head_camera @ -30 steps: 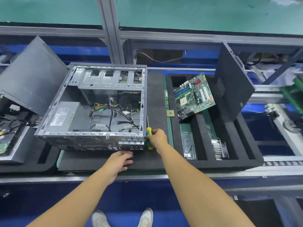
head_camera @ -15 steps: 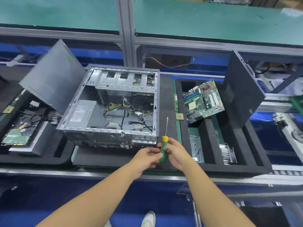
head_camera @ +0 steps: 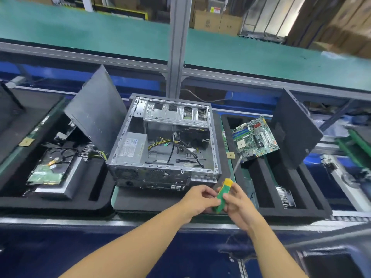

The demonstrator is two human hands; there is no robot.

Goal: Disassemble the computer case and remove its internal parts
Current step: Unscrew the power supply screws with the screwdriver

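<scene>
Screwdriver [head_camera: 223, 194] now gripped by both hands in front of computer case [head_camera: 166, 145]; a second ago held by right hand [head_camera: 239, 205] alone at case's near right corner, left hand [head_camera: 198, 199] flat on foam mat [head_camera: 144, 199]. Shaft angled up-right, tip clear of case. Likely regrip or handover before next screw. Case open on mat, power supply [head_camera: 131, 146] and cables [head_camera: 178, 147] inside. Motherboard [head_camera: 255, 137] already out, in right tray [head_camera: 285, 205]. Side panel [head_camera: 96, 111] off, leaning at left.
</scene>
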